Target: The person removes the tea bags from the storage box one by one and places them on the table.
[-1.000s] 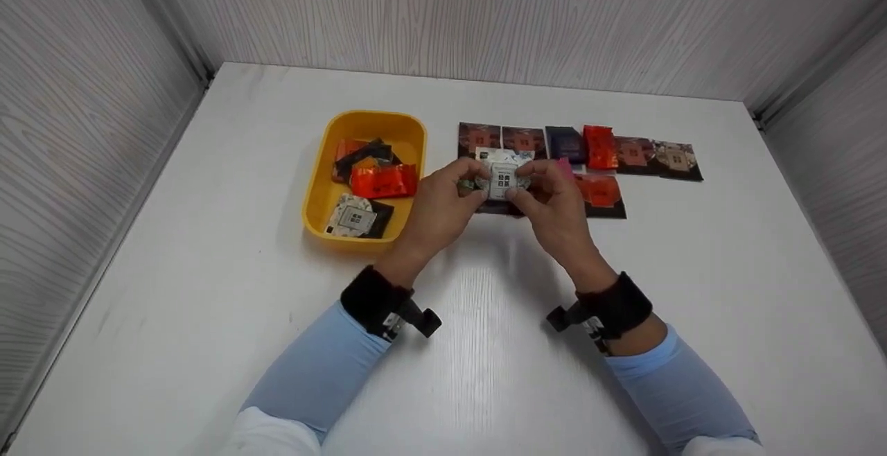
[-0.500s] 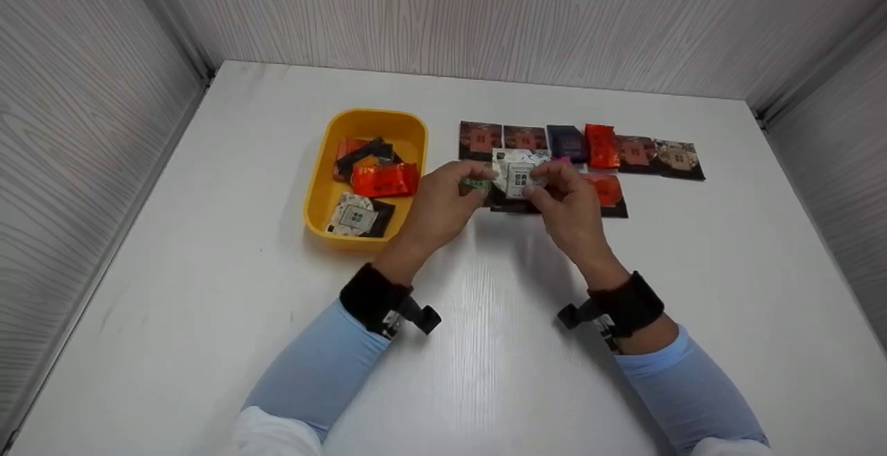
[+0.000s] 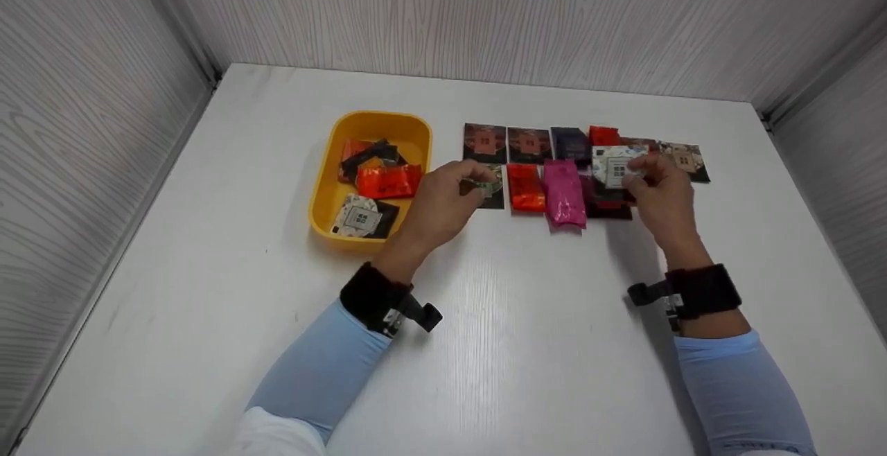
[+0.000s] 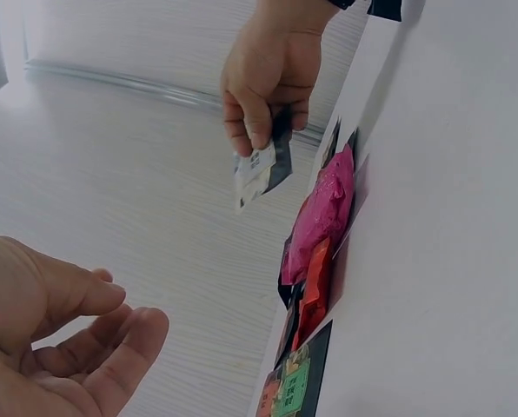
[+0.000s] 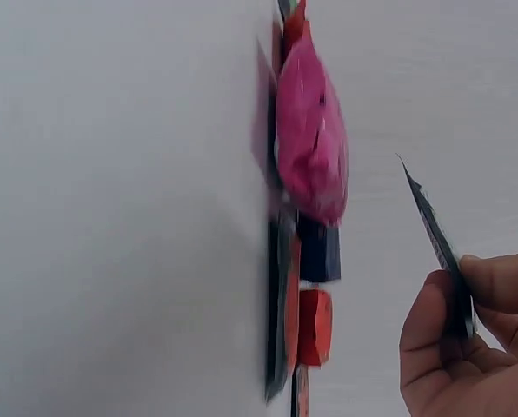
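Observation:
My right hand (image 3: 665, 196) pinches a flat square sachet (image 3: 608, 165) with a white patterned front, a small printed label and a dark back, between thumb and fingers. In the right wrist view the sachet (image 5: 433, 230) is seen edge-on, raised off the table. It overlaps the right part of the packet rows in the head view. My left hand (image 3: 440, 203) holds nothing; its thumb and fingers are loosely curved and apart, close by a dark packet with a green label (image 4: 292, 393). Right of that packet lie a small red packet (image 3: 526, 189) and a shiny pink pouch (image 3: 565, 196).
A yellow tray (image 3: 315, 217) stands left, holding several packets, among them a red one (image 3: 388, 181) and a white-fronted one (image 3: 357, 216). A back row has dark red-labelled packets (image 3: 485, 143), a dark blue one (image 3: 570, 144) and a red one (image 3: 603, 136). Pale panels (image 3: 485, 19) enclose the white table.
Both hands held the sachet at first. My left hand let go and stayed near the same place, while my right hand carried the sachet rightward, uncovering the red packet and pink pouch.

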A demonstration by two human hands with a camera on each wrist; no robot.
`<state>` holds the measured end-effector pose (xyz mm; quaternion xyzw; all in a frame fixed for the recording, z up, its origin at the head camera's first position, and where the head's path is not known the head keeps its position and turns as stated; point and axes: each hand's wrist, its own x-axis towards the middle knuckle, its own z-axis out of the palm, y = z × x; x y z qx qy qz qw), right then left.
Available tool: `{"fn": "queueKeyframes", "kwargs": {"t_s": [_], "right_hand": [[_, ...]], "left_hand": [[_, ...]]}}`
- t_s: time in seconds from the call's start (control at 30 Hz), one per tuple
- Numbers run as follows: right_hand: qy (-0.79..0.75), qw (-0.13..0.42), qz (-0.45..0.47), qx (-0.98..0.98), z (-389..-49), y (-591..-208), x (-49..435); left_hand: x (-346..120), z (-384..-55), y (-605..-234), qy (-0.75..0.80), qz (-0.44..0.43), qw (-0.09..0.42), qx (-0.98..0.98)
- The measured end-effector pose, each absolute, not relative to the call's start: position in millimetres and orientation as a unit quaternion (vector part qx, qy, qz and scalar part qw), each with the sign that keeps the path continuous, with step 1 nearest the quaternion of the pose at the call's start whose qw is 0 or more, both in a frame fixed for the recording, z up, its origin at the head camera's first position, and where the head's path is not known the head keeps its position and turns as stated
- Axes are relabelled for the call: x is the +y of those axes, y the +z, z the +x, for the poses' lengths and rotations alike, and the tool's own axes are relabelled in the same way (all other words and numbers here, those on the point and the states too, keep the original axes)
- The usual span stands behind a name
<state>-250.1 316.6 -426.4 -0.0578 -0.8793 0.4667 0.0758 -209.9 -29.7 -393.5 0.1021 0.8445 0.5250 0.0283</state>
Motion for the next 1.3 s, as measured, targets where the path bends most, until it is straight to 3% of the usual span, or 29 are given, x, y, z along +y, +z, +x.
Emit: {"fn": "queueKeyframes", "kwargs": {"t_s": [0.33,0.93,1.3], "right_hand": [[0.381,0.02,-0.108,-0.918,-264,-437,375],[0.293,-0.069,-0.118,-0.946,-269,-438,386],[0.233,-0.059,-0.087,-0.967,-265,-437,382]], "left_hand": [[-32,-210,-394,0.522,0.111,0.037,0.845],[-33,-211,-396,0.52,0.114,0.038,0.845],[-36,-210,-392,0.517,0.114,0.028,0.848]]}}
